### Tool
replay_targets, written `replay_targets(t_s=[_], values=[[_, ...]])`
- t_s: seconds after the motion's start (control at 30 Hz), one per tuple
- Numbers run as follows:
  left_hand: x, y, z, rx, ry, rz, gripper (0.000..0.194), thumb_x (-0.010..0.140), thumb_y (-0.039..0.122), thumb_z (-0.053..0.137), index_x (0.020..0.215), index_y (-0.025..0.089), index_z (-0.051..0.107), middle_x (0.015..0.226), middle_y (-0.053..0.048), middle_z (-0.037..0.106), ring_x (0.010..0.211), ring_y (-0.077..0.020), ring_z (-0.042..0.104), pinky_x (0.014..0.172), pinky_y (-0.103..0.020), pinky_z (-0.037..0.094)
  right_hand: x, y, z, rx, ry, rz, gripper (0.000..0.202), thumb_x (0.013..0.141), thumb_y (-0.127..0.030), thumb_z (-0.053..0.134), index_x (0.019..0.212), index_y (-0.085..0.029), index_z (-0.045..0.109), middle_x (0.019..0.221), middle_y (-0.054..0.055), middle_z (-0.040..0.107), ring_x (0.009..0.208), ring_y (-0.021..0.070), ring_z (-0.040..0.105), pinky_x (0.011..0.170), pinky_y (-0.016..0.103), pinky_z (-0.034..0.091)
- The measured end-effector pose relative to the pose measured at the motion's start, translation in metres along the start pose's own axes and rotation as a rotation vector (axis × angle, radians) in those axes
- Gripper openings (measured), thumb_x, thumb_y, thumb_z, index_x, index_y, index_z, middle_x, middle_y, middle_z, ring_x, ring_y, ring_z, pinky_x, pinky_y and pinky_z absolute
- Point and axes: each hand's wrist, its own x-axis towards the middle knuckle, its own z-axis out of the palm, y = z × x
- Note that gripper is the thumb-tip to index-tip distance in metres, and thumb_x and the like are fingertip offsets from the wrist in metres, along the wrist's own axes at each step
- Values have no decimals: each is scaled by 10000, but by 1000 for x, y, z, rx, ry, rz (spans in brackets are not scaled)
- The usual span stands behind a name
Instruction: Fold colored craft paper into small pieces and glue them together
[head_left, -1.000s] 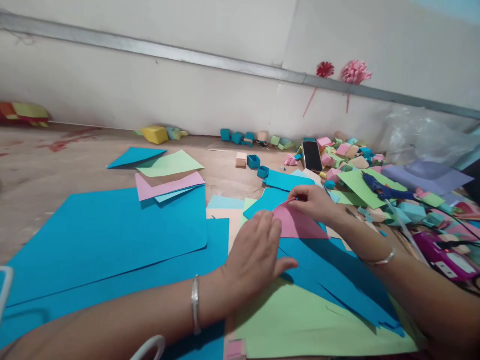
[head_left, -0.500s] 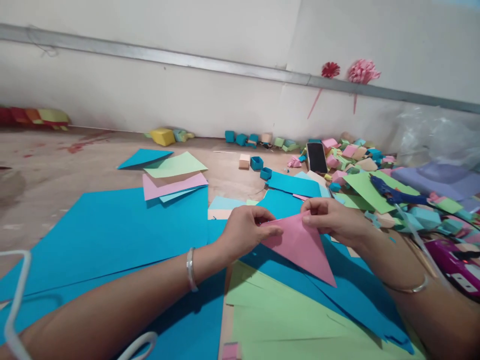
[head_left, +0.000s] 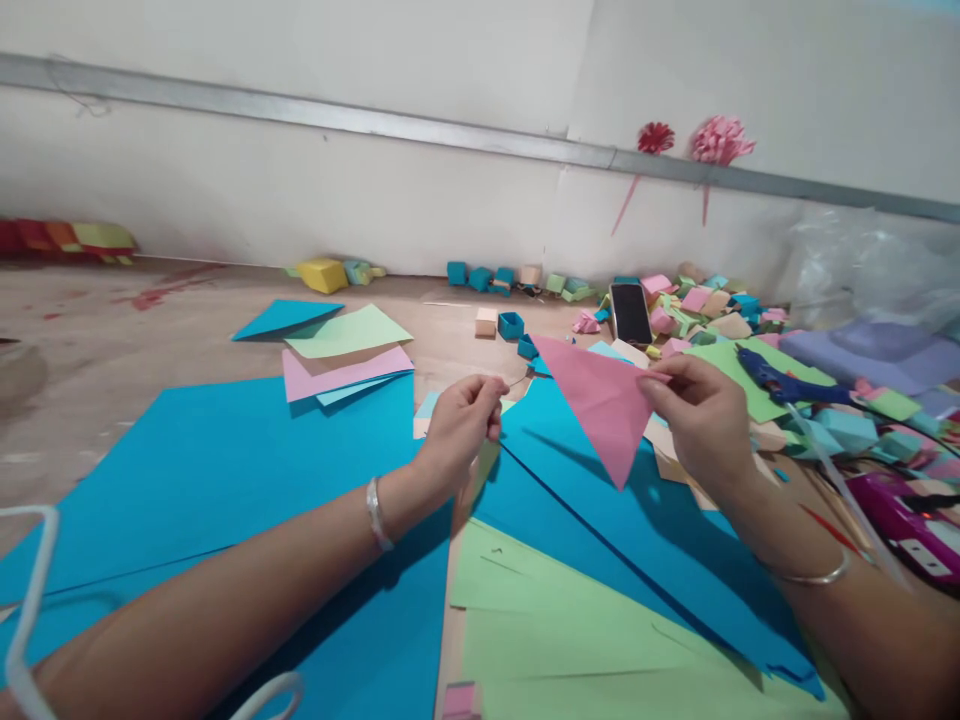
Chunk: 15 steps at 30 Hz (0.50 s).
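A pink folded paper triangle [head_left: 600, 400] hangs in the air from my right hand [head_left: 705, 415], whose thumb and fingers pinch its right-hand corner. One point of the triangle faces down, over a blue paper sheet [head_left: 577, 475]. My left hand [head_left: 461, 430] is apart from the triangle, to its left, with the fingers closed together; whether anything is between them I cannot make out. Below the hands, light green paper sheets [head_left: 570, 640] lie partly under the blue one.
At the left are large blue sheets [head_left: 300, 450] with folded papers [head_left: 349, 335] behind them. A phone [head_left: 631, 313], small paper boxes, a blue glue gun [head_left: 795, 380] and a magenta device [head_left: 900, 525] crowd the right. Paper flowers [head_left: 721, 140] stand against the wall.
My left hand has let go of the pink triangle and moved left. My right hand has shifted up and right, turning the triangle.
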Motion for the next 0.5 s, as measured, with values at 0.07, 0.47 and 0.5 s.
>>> replay_targets(t_s=[0.07,0.47,0.5], values=[[-5,1,3,-122,-155,-59,329,877,472,567,974,165,635,810,-56,639,669,-130,616,521,-207,453,-11,-3,4,-232,51,-360,14,797,-213,671,794,-219,658,777,28,635,706,163,588,599,283,460],[-10,-2,5,-286,-360,-105,718,736,319,782,1364,171,466,1243,-174,626,1027,-242,641,854,-365,519,-30,-15,14,-314,-246,-375,188,770,-170,707,634,-193,579,605,-19,583,542,103,494,495,233,382],[-10,-3,5,-267,-356,-105,716,725,282,785,1357,159,470,1207,-167,646,1003,-227,648,854,-351,513,-29,-15,13,-257,-266,-279,207,754,-198,732,613,-190,581,591,-20,568,528,100,468,478,235,360]])
